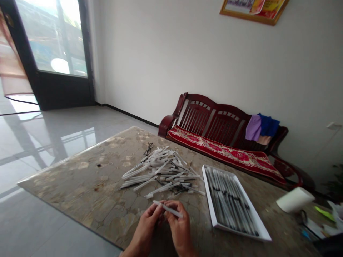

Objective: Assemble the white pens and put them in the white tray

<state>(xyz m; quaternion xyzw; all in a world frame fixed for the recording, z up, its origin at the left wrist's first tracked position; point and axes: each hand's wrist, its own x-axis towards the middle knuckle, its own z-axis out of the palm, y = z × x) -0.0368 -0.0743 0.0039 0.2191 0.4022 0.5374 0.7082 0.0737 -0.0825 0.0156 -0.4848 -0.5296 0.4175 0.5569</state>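
Fingertips (160, 209) of both hands close in a narrow pinch around a slim white pen barrel (168, 209), held at a slant above the near edge of a polished stone tabletop (80, 185). The left hand (146, 225) and right hand (178, 227) nearly meet at the wrists' far end, with the barrel gripped between them. Just ahead lies a loose heap of pen parts (158, 172), white barrels crossing at all angles with a few dark pieces among them. Beside the heap, to the right, a shallow white tray (229, 201) holds pens packed in rows, side by side, too blurred to count. Wire-rimmed eyeglasses (148, 149) rest on the stone just past the far end of the heap. A white paper roll (294, 200) lies at the table's right side near a jumble of papers (323, 226). Beyond the table stands a dark red wooden bench (214, 119) with a red patterned cushion (225, 151), purple and blue cloths (261, 126) draped over its backrest. Glazed door (53, 53) and glossy floor tiles (40, 142) fill the left background, a gilt-framed picture (252, 9) on the wall above.
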